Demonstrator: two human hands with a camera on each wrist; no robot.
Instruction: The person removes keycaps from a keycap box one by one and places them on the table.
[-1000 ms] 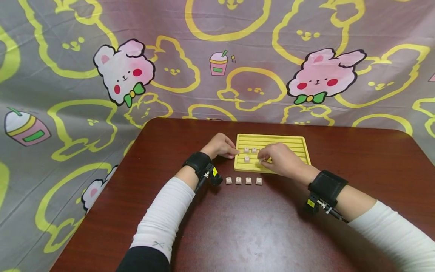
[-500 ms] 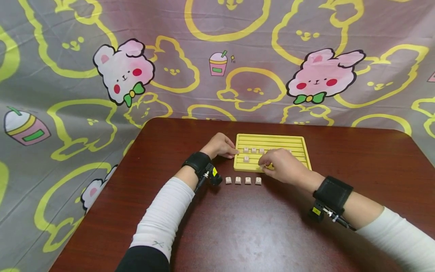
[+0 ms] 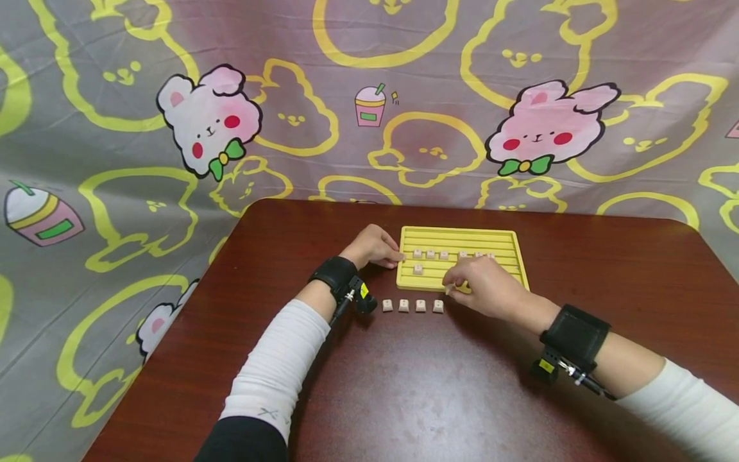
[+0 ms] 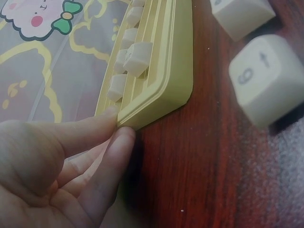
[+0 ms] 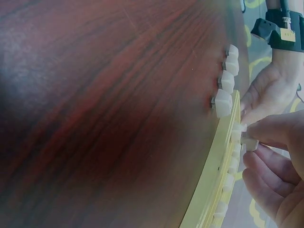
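Observation:
A yellow ridged tray (image 3: 462,235) lies on the table, with white keycaps (image 3: 430,255) in a row across its middle and a single keycap (image 3: 418,269) in the row nearer me. My left hand (image 3: 375,248) pinches the tray's left edge; in the left wrist view its thumb and forefinger meet at the tray corner (image 4: 142,107). Over the tray's near edge, my right hand (image 3: 484,285) pinches a keycap (image 5: 249,141) between thumb and fingers, seen best in the right wrist view. The hand covers part of the tray's near right side.
Several loose keycaps (image 3: 404,306) stand in a line on the dark red-brown table (image 3: 404,385), just in front of the tray. One keycap (image 4: 263,76) shows a printed mark and an arrow. A patterned cloth (image 3: 346,147) hangs behind the table.
My right hand has drawn slightly towards me over the tray with the pinched keycap, uncovering more keycaps in the middle row. The left hand has stayed at the tray's edge.

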